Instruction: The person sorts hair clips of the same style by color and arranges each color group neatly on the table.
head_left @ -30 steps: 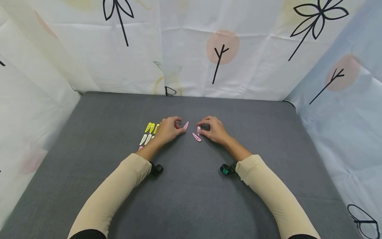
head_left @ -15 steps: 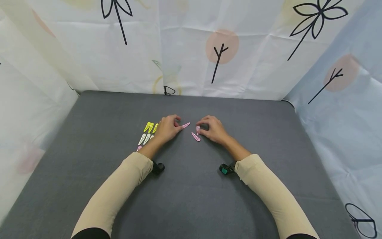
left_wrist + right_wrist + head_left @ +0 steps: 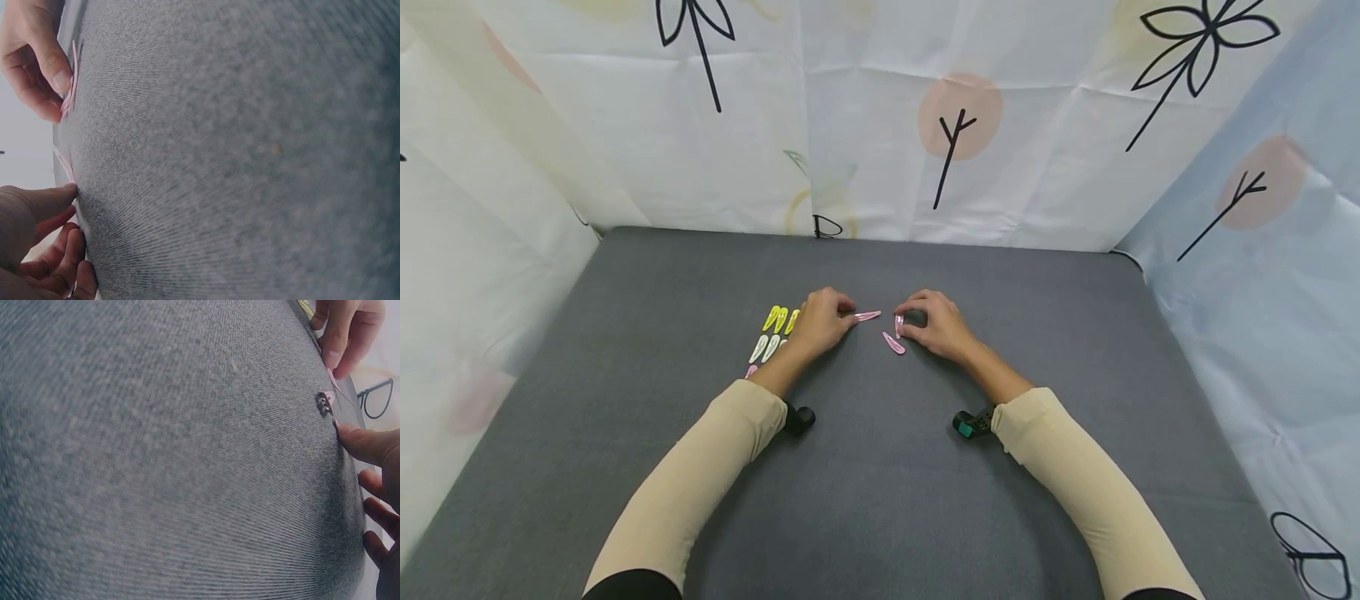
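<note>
My left hand (image 3: 848, 319) pinches the near end of a pink hair clip (image 3: 868, 316), which lies almost flat on the grey table (image 3: 880, 467) and points right. My right hand (image 3: 906, 323) pinches a second pink clip (image 3: 898, 325) between thumb and finger. A third pink clip (image 3: 893, 343) lies loose just in front of that hand. In the left wrist view my left thumb (image 3: 44, 200) touches its clip (image 3: 62, 164), and the other hand's fingers (image 3: 53, 75) hold theirs (image 3: 72, 84). The right wrist view shows a pink clip (image 3: 326, 400) between both hands.
Behind my left hand lie rows of clips: yellow ones (image 3: 780, 318), white ones (image 3: 765, 348) and a pink one (image 3: 749, 372). Patterned fabric walls (image 3: 880, 125) close in the table at the back and on both sides.
The pink clip in my left hand has swung from pointing up and right to lying nearly level, pointing right. My right hand and the loose clip have stayed put.
</note>
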`<state>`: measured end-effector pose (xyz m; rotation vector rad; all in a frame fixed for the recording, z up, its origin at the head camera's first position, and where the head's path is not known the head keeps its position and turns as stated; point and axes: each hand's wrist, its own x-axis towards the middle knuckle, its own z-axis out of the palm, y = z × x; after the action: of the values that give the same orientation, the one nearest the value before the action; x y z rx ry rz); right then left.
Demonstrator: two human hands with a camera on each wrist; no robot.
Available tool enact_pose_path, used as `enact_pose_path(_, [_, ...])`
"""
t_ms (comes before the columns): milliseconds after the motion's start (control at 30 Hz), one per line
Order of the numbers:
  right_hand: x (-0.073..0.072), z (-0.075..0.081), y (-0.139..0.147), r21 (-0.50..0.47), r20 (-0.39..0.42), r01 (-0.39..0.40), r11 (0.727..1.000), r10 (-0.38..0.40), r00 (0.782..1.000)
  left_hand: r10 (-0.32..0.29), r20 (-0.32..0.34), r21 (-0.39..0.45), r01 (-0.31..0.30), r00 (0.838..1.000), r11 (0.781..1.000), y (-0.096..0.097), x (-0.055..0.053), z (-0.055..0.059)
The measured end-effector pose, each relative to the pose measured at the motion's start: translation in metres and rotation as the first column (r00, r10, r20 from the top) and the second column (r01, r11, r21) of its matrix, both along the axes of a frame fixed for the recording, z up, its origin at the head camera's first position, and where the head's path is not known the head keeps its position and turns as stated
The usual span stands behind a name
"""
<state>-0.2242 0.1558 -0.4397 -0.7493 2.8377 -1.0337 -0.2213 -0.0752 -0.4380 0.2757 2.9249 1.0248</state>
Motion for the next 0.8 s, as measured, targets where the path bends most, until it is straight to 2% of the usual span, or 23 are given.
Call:
enact_pose_path(600, [0.0013, -0.0017, 0.0011, -0.008, -0.003, -0.001, 1.0, 0.001, 1.0, -0.032, -0.029, -0.018, 0.031, 0.999, 0.999, -0.0003, -0.0007, -0.0017])
enact_pose_path(800, [0.0016, -0.0017, 0.0019, -0.016, -0.007, -0.001, 1.0, 0.001, 1.0, -0.024, -0.009, 0.0, 0.024, 1.0, 1.0, -0.0001, -0.0024, -0.0007])
